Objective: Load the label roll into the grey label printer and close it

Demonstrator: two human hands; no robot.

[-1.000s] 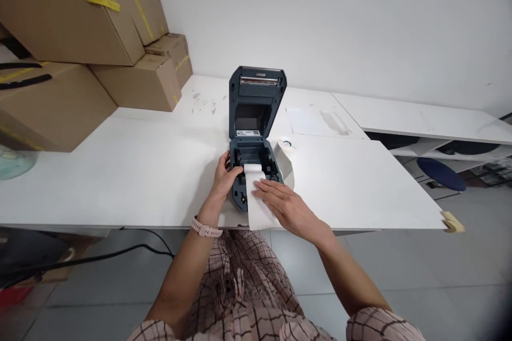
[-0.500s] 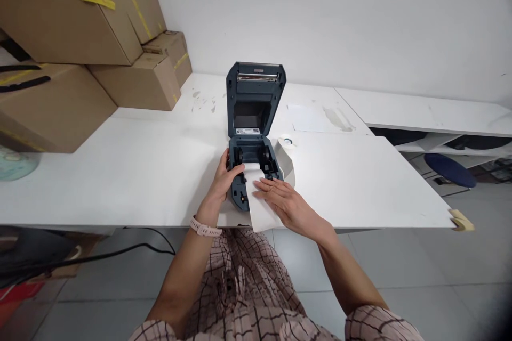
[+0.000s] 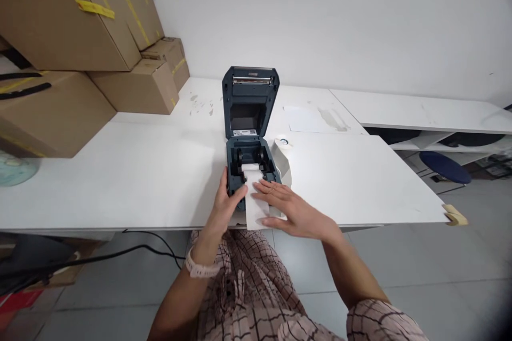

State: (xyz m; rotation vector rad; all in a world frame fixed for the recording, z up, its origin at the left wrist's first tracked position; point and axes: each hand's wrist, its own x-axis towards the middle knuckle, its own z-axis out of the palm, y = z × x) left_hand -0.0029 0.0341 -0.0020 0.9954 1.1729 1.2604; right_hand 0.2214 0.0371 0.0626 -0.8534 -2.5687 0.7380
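A dark label printer (image 3: 233, 157) stands on the white table with its lid (image 3: 251, 97) raised. From a small roll inside it, a white paper strip (image 3: 255, 208) runs toward me and hangs over the table's front edge. My left hand (image 3: 224, 203) grips the printer's left side, with the thumb over the front by the strip's left edge. Fingers spread, my right hand (image 3: 294, 210) lies on the strip's right part. Right of the printer, partly hidden behind it, are a loose curl of white backing paper (image 3: 283, 162) and a small roll (image 3: 284, 142).
Cardboard boxes (image 3: 72, 26) are stacked at the left. A flat white sheet (image 3: 302, 119) lies behind the printer to the right. Foam padding (image 3: 455, 215) covers the table's right front corner. A blue stool (image 3: 445, 166) stands beyond, and cables (image 3: 120, 251) hang below the table.
My left hand has slid down toward the printer's front, its thumb now beside the strip. My right hand's fingers have spread, and the strip hangs straighter. The view has shifted slightly.
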